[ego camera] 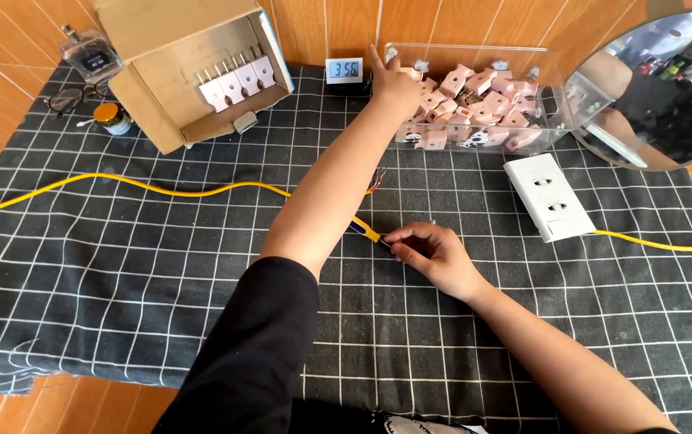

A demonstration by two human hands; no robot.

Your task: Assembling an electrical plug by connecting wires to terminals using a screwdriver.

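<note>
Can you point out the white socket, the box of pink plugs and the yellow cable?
White socket [548, 197], head view, middle of its face.
Clear box of pink plugs [556, 120], head view, right wall.
Yellow cable [161, 190], head view, left stretch.

Your counter [8, 173] is covered by a dark grid-patterned cloth [161, 281]. On the cloth lie a yellow cable [145, 186], an open cardboard box [193, 72], a clear plastic bin [482, 96], a white socket block [548, 197], eyeglasses [73, 96], a small jar [111, 117] and a digital timer [344, 70].

Open cloth [121, 273] left of cable [161, 190]
</note>
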